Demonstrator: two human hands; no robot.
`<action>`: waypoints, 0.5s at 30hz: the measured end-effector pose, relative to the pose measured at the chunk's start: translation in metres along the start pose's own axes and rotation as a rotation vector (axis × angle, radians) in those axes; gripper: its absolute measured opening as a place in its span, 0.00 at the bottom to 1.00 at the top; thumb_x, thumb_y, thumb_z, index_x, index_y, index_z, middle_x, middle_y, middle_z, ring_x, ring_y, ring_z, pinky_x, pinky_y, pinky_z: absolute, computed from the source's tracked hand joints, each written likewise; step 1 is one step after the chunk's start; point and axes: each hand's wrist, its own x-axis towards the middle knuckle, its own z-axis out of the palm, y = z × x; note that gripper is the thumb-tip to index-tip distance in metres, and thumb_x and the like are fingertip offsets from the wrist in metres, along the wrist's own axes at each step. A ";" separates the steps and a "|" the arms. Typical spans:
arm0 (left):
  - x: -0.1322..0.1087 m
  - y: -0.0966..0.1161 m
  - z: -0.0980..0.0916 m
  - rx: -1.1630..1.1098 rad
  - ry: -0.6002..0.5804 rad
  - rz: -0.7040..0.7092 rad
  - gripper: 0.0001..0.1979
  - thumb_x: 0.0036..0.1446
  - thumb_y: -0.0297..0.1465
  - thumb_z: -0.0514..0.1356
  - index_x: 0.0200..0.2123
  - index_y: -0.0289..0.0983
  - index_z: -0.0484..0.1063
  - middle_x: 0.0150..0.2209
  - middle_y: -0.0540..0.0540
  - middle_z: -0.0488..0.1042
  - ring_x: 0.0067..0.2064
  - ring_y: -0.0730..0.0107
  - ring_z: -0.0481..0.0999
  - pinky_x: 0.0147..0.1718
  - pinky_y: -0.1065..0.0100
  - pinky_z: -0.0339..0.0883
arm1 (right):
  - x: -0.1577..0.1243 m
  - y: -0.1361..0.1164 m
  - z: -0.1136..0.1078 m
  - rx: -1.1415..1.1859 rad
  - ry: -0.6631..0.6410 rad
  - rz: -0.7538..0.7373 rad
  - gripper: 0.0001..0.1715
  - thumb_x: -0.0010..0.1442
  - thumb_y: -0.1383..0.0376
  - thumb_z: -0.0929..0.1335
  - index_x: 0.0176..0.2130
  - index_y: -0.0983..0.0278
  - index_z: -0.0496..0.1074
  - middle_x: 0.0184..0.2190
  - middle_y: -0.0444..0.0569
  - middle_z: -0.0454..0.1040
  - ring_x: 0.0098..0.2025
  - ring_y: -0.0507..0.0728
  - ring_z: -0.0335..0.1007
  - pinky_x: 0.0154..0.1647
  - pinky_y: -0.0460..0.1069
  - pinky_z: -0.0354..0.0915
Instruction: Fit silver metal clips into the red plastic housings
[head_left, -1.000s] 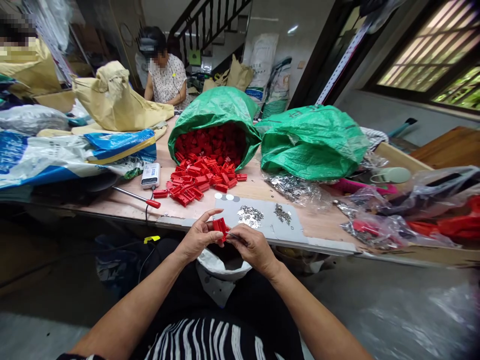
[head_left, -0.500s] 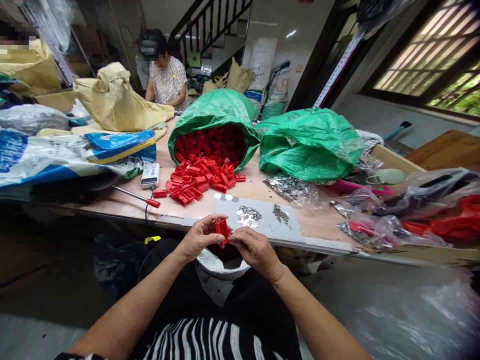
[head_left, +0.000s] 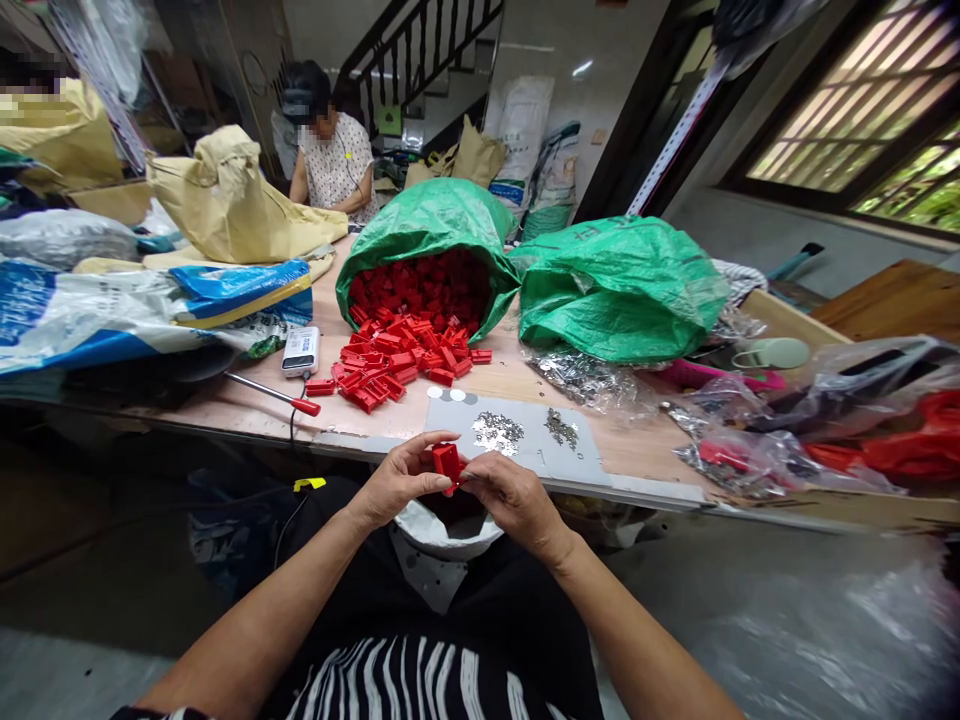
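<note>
A small red plastic housing [head_left: 445, 460] is pinched between the thumb and fingers of my left hand [head_left: 401, 478], just past the table's front edge. My right hand [head_left: 517, 500] is closed, its fingertips against the right side of that housing; whatever they pinch is too small to make out. Below both hands an open white bag [head_left: 450, 546] sits between my knees. On a grey mat [head_left: 592, 455] close by lie a pile of shiny metal pieces [head_left: 498, 432] and a smaller pile of darker metal pieces [head_left: 561, 428].
Red housings [head_left: 390, 355] spill from a green sack [head_left: 435, 210] beyond the hands. Another green sack [head_left: 622, 285] lies to its right. A red-handled rod [head_left: 304, 405] and a white power bank [head_left: 301, 350] are at left. A person [head_left: 334, 150] sits across the table.
The red housing has turned slightly in my left fingers, showing more of a solid face. My right fingertips stay at its side. The piles look the same.
</note>
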 end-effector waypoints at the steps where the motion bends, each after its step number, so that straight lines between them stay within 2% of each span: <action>1: 0.000 -0.001 -0.001 -0.007 -0.001 0.000 0.27 0.48 0.25 0.67 0.52 0.40 0.68 0.42 0.43 0.77 0.38 0.69 0.76 0.37 0.69 0.71 | -0.001 0.000 0.001 0.025 0.015 0.017 0.07 0.63 0.68 0.65 0.43 0.60 0.68 0.36 0.48 0.73 0.39 0.53 0.69 0.40 0.48 0.66; 6: -0.001 -0.004 -0.002 -0.025 -0.003 -0.002 0.26 0.48 0.24 0.67 0.51 0.39 0.68 0.45 0.42 0.76 0.43 0.63 0.76 0.41 0.67 0.71 | -0.006 0.002 0.004 0.086 0.035 0.151 0.06 0.61 0.65 0.67 0.41 0.62 0.69 0.35 0.48 0.72 0.36 0.53 0.68 0.36 0.46 0.64; 10: 0.001 -0.006 -0.002 -0.010 -0.012 0.011 0.25 0.47 0.23 0.67 0.49 0.39 0.67 0.45 0.43 0.76 0.46 0.65 0.76 0.44 0.67 0.69 | -0.009 0.001 0.005 0.057 0.059 0.301 0.08 0.62 0.61 0.66 0.41 0.63 0.68 0.33 0.47 0.72 0.30 0.51 0.65 0.32 0.46 0.62; 15: 0.011 -0.016 -0.011 0.136 0.056 0.072 0.22 0.47 0.25 0.67 0.45 0.39 0.64 0.45 0.45 0.74 0.43 0.71 0.75 0.44 0.70 0.66 | -0.008 0.009 0.010 -0.018 0.046 0.341 0.12 0.66 0.63 0.60 0.46 0.63 0.68 0.39 0.51 0.70 0.40 0.55 0.66 0.42 0.49 0.63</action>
